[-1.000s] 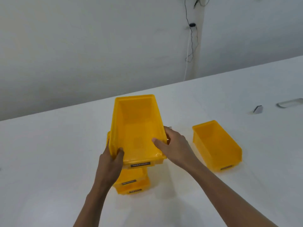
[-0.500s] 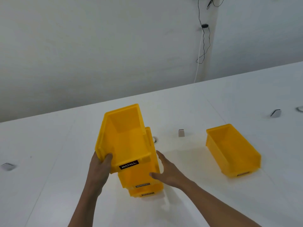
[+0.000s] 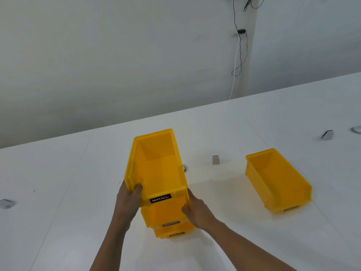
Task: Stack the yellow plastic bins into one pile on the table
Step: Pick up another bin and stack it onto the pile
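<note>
A pile of yellow plastic bins [image 3: 168, 218] stands on the white table [image 3: 58, 192] in front of me. The top bin [image 3: 156, 167], labelled MATALL, sits on the pile, skewed a little to the left. My left hand [image 3: 128, 202] grips its front left corner, thumb inside the rim. My right hand [image 3: 197, 212] presses against the right side of the bins below it. A single yellow bin [image 3: 277, 180] stands alone on the table to the right.
Small grey cable flaps lie on the table: one [image 3: 215, 160] behind the pile, one [image 3: 327, 134] at far right, one [image 3: 6, 203] at far left. A round grommet [image 3: 185, 168] peeks out beside the pile. Cables [image 3: 241, 45] hang on the wall.
The top bin has come down further onto the pile and straightened. My right hand has closed in against the side of the lower bins. The view shifted slightly.
</note>
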The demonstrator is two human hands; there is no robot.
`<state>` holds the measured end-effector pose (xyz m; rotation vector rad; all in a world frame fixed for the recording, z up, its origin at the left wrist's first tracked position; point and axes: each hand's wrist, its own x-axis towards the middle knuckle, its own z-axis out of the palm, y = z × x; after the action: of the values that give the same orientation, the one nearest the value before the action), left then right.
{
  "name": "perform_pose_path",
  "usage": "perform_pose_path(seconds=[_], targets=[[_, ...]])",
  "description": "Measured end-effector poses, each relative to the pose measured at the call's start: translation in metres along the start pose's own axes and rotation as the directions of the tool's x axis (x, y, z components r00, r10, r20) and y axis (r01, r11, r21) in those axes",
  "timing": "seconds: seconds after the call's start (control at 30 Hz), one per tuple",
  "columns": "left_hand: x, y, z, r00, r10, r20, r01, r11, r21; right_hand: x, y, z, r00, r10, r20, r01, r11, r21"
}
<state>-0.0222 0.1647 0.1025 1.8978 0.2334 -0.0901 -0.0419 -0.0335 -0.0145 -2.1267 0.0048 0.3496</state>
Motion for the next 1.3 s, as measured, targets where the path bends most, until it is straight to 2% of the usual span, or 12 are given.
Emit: perform_pose_path(seconds=[0.27, 0.7, 0.93, 1.17, 1.3], targets=[[-0.013, -0.017, 0.008, 0.999, -0.038, -0.023, 0.039, 0.998, 0.053, 0.003, 0.005, 0.005, 0.999, -0.01, -0.034, 0.012, 0.999, 0.037], [-0.019, -0.022, -0.003, 0.993, -0.077, 0.084, 0.07, 0.994, 0.083, 0.001, 0.005, 0.009, 0.997, -0.006, -0.075, 0.013, 0.996, 0.086], [-0.013, -0.01, 0.002, 0.998, -0.059, -0.015, 0.061, 0.988, 0.143, 0.001, 0.005, 0.009, 0.998, -0.002, -0.069, 0.009, 0.995, 0.097], [-0.012, -0.011, 0.0, 0.997, -0.08, -0.008, 0.08, 0.986, 0.149, 0.0, 0.002, 0.006, 0.998, 0.01, -0.06, -0.007, 0.999, 0.047], [-0.009, -0.005, 0.002, 0.997, -0.061, -0.052, 0.07, 0.981, 0.179, 0.001, 0.003, 0.006, 0.999, 0.007, -0.047, -0.006, 1.0, 0.02]])
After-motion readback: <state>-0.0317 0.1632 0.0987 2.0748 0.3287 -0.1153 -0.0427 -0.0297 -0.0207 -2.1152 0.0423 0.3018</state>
